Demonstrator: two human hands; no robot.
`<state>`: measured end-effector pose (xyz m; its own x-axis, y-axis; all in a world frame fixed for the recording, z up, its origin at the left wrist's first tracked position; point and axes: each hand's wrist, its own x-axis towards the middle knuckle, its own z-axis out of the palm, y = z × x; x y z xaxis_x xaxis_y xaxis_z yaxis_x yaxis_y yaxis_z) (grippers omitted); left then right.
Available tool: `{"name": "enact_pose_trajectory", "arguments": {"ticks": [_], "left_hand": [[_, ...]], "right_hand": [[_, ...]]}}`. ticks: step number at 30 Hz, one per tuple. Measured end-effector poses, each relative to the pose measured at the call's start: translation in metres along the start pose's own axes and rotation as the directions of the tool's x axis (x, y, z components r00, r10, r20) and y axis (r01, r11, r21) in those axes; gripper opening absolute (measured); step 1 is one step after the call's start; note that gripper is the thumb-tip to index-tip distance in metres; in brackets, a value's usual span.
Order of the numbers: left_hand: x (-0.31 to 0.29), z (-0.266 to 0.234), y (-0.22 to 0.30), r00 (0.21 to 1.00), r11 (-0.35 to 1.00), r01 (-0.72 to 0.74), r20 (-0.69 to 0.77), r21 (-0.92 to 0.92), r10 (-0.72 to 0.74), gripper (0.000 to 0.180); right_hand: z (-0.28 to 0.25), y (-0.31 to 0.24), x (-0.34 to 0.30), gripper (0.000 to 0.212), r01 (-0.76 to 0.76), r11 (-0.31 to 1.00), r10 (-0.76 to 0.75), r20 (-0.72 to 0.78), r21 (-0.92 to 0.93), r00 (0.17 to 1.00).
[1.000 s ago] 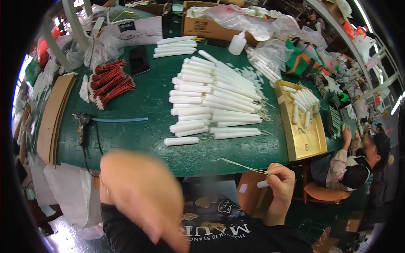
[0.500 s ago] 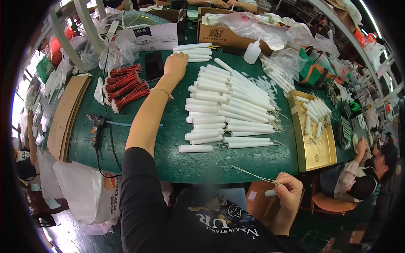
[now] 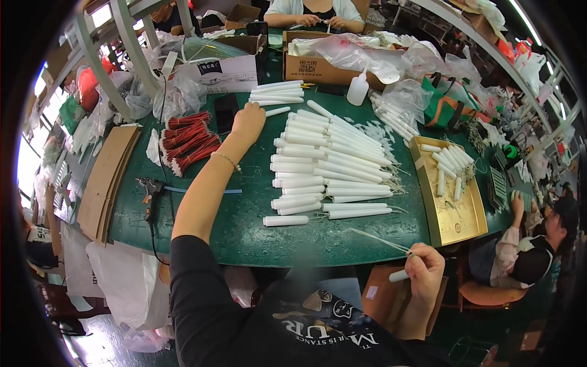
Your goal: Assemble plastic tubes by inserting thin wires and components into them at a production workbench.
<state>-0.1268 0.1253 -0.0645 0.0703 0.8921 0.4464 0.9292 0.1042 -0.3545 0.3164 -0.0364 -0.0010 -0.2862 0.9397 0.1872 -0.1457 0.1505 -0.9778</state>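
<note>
White candle tubes (image 3: 330, 162) crowd the left hand (image 3: 249, 120); the right hand (image 3: 425, 269) grips one.

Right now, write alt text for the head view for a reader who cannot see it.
A person's left hand reaches across a green table to a white tube beside rows of white tubes. The right hand holds a white tube with thin wires near the table's front edge.

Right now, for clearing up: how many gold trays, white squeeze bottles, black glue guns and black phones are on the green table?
Gold rectangular metal tray: 1
White plastic squeeze bottle: 1
Black glue gun: 1
Black flat phone: 1
Total: 4
</note>
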Motion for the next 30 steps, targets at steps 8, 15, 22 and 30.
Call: {"name": "enact_pose_trajectory", "arguments": {"ticks": [8,15,22,30], "left_hand": [[-0.042,-0.099,0.004,0.954,0.834,0.275,0.028,-0.478,-0.299,0.023],[-0.092,-0.19,0.06,0.883,-0.502,0.199,0.377,-0.841,-0.281,0.032],[-0.148,-0.224,0.107,0.904,-0.859,-0.021,0.358,-0.511,-0.235,0.022],[-0.145,-0.317,0.084,0.8,-0.918,-0.395,-0.506,-0.042,-0.322,0.01]], "right_hand": [[0.001,-0.001,0.005,0.004,0.012,0.992,0.001,-0.1,0.124,0.995],[0.017,-0.014,0.008,0.005,0.052,0.992,-0.037,-0.129,0.113,0.991],[0.024,-0.017,0.007,0.009,0.094,0.983,-0.084,-0.069,0.158,0.994],[0.031,-0.014,0.005,0.009,0.089,0.978,-0.089,-0.005,0.188,0.996]]}}
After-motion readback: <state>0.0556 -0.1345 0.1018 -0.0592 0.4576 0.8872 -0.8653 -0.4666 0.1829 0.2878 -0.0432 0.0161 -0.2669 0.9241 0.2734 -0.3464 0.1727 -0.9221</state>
